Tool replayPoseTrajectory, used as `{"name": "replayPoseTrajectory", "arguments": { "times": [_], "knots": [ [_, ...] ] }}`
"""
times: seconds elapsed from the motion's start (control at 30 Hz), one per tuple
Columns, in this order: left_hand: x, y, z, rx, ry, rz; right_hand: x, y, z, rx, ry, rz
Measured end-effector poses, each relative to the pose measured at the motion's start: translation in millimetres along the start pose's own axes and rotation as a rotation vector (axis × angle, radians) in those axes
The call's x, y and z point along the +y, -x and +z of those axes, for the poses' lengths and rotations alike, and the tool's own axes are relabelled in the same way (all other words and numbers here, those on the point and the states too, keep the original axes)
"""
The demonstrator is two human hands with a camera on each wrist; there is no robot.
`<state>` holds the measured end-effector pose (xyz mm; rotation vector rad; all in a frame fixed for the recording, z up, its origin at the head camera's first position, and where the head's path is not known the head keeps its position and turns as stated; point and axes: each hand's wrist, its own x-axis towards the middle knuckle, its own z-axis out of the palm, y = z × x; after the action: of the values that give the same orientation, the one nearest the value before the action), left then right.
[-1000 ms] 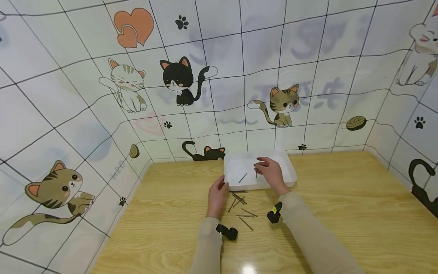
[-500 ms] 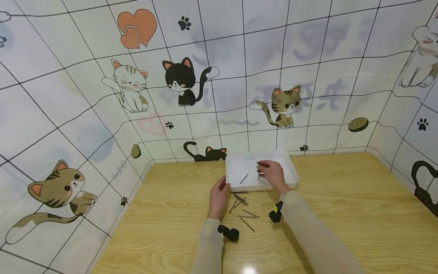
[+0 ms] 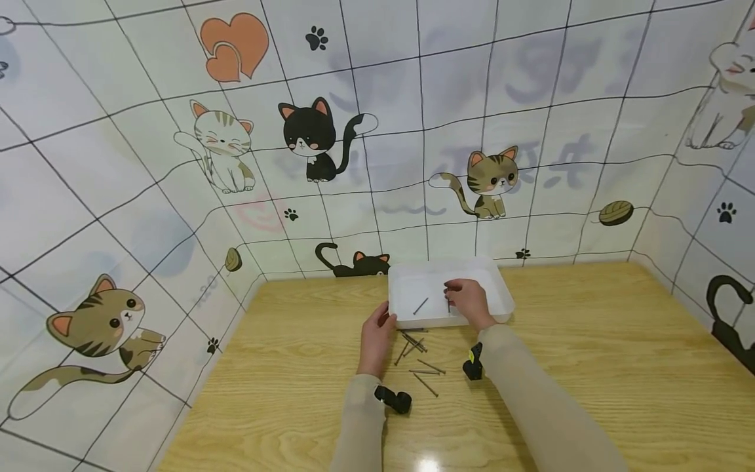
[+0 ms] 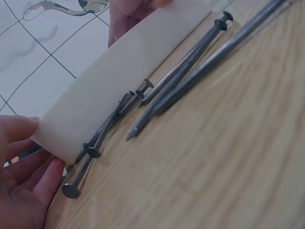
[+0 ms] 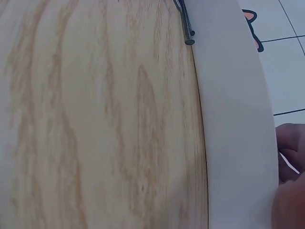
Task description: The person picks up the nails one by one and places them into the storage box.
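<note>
A shallow white tray (image 3: 404, 285) stands at the back of the table, and one loose nail (image 3: 421, 306) lies inside it. At its front left corner is my left hand (image 3: 375, 341), the thumb on the upper side and fingers low at the wall, as the left wrist view shows. My right hand (image 3: 470, 303) is over the tray's inside and pinches a nail (image 3: 449, 306) that points downward, close over the tray floor. The right wrist view hides that nail behind the tray's front wall (image 5: 233, 109); only part of the hand (image 5: 289, 195) shows.
Several nails (image 3: 415, 342) lie crossed in a loose pile just in front of the tray, some right at its wall. Nearer the person lie a few more, one of them a slanted nail (image 3: 426, 385). A cat-patterned sheet (image 3: 407, 137) backs the wooden table (image 3: 590, 341).
The right hand has moved slightly forward-down in the view and a little to the right, with the nail still pinched. The left hand keeps its place at the tray corner.
</note>
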<state>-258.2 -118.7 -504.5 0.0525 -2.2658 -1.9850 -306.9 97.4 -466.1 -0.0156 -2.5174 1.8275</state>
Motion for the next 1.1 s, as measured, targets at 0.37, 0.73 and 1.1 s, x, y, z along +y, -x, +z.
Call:
{"name": "replayPoseTrajectory", "arguments": {
  "times": [0.37, 0.73, 1.1],
  "knots": [
    [-1.3, 3.4, 0.3, -0.009, -0.017, 0.021, 2.1, -1.0, 4.1, -0.021, 0.309, -0.032],
    [2.1, 4.1, -0.5, -0.014, -0.001, 0.024, 0.0, -2.3, 4.4, -0.051, 0.505, -0.097],
    [0.5, 4.4, 0.7, -0.018, 0.0, 0.029, -2.2, 1.7, 8.9, -0.084, 0.555, -0.021]
  ]
}}
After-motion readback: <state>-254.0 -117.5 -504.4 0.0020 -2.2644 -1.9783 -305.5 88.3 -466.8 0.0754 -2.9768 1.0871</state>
